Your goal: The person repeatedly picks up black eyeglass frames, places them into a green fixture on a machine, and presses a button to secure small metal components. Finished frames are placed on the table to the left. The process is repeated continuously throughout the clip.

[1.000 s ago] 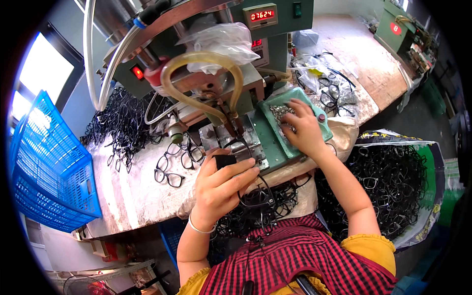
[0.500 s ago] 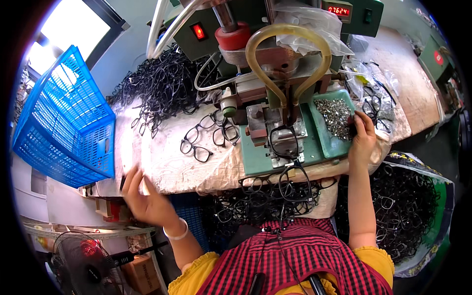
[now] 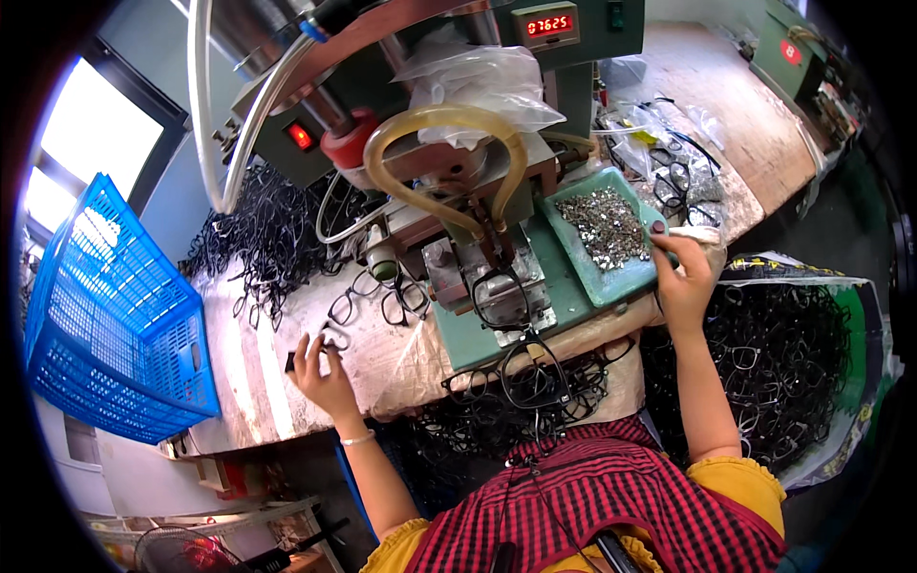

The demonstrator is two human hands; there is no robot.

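Mid-cycle, feeding the green press machine (image 3: 497, 286): left hand (image 3: 325, 377) pinching a black plastic spectacle frame (image 3: 334, 339) left of it, right hand (image 3: 683, 277) fingering the green tray of small metal parts (image 3: 602, 229) to its right; probably needing both brought to it.

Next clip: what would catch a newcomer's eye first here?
Black eyeglass frames lie everywhere: a heap at the bench's back left and a full sack at the right. In the middle stands a green machine with a yellow hose loop, one frame on its bed. The right hand reaches into a green tray of small metal parts; the left hand rests on the bench beside a blue crate.
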